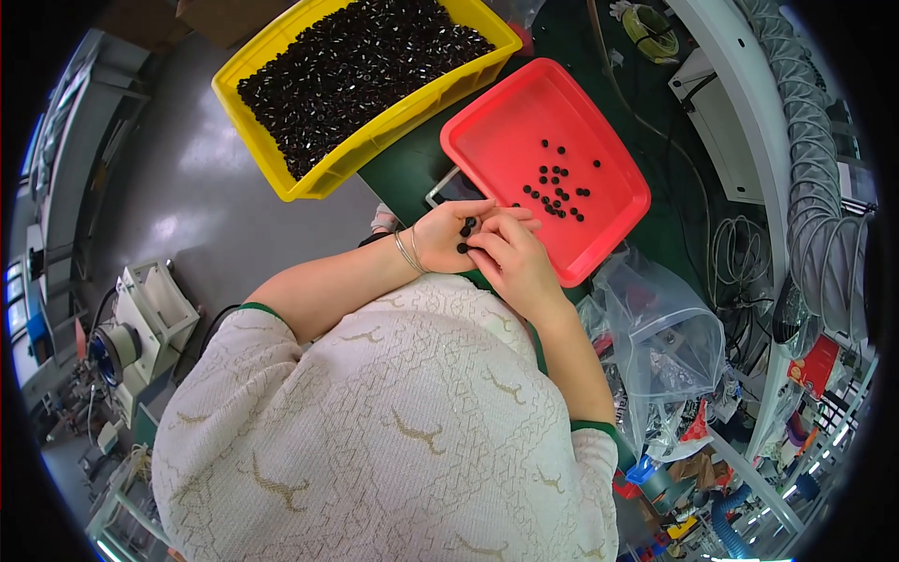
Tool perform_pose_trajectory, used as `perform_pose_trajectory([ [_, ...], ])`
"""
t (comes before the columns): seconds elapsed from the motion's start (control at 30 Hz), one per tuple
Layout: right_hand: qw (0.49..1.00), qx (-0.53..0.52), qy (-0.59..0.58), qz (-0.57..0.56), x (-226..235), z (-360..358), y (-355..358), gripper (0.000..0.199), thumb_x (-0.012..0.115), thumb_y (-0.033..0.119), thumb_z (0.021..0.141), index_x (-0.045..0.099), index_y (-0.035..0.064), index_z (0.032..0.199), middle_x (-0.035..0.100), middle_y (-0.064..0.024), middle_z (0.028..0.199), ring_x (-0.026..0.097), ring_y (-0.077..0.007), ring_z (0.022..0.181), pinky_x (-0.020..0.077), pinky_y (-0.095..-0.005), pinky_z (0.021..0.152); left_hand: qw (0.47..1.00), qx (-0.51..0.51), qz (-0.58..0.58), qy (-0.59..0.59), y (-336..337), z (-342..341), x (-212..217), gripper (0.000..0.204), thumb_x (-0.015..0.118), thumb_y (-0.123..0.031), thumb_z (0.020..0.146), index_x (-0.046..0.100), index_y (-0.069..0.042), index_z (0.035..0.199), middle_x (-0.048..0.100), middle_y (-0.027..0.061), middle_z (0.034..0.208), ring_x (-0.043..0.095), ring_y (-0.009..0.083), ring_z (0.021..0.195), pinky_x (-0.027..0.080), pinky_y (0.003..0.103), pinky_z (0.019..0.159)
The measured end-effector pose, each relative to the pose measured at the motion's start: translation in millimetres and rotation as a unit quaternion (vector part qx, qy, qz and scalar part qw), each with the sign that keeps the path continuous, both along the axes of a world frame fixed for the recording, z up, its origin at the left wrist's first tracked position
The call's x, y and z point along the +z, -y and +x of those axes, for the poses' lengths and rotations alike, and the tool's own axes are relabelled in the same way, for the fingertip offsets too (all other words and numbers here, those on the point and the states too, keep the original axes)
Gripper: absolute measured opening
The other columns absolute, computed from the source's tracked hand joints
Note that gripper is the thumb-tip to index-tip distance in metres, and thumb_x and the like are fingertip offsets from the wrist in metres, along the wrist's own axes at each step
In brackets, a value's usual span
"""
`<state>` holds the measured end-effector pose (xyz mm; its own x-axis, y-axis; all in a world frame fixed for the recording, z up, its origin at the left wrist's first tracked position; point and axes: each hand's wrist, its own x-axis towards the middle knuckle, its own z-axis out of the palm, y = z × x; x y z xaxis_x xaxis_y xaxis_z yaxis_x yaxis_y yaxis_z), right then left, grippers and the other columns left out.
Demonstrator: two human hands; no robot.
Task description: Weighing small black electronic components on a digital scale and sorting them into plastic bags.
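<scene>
My left hand [438, 236] is turned palm up, with bangles at its wrist. A few small black round parts [467, 228] lie in its cupped palm. Over that palm, the fingers of my right hand [521, 266] are pinched together, a black round part [463, 248] at the fingertips. Just beyond both hands is a red shallow tray [496, 122] with several loose black parts [557, 194] scattered across its bottom. The left fingertips reach close to the tray's near edge and are partly covered by the right hand.
At the far left, a yellow bin [382, 134] is heaped with shiny black small parts [365, 70]. Both containers rest on a dark green table [405, 169]. Clear plastic bags [660, 323] crowd the right side. A grey flexible duct [810, 150] hangs at far right.
</scene>
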<state>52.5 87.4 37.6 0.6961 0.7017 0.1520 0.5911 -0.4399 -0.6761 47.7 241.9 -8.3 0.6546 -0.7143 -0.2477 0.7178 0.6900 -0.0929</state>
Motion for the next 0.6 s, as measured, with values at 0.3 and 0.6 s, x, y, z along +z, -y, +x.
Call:
perform_pose_trajectory([
  [0.3,1.000,-0.003,0.002,0.015,6.9,1.6,-1.7,0.014,0.068,0.001,0.074,0.062,0.0036,0.086,0.059,-0.0067,0.090,0.060,-0.0243,0.082,0.0484,-0.0331,0.068,1.000,-0.006,-0.022,-0.003,-1.8,-0.3,-2.8,0.049,0.032,-0.028,0.100,0.038,0.003,0.137,0.037,0.0154,0.144,0.037,0.0270,0.133,0.028,0.041,0.112],
  [0.6,0.964,-0.253,-0.023,0.078,-26.1,61.6,44.5,0.013,0.067,-0.001,0.079,0.065,0.0005,0.091,0.062,-0.0070,0.096,0.061,-0.0121,0.076,0.0495,-0.0234,0.064,0.998,0.000,-0.044,-0.036,-4.4,-5.6,-9.4,0.049,0.034,-0.030,0.100,0.039,0.002,0.137,0.037,0.0146,0.145,0.033,0.0266,0.136,0.028,0.043,0.111],
])
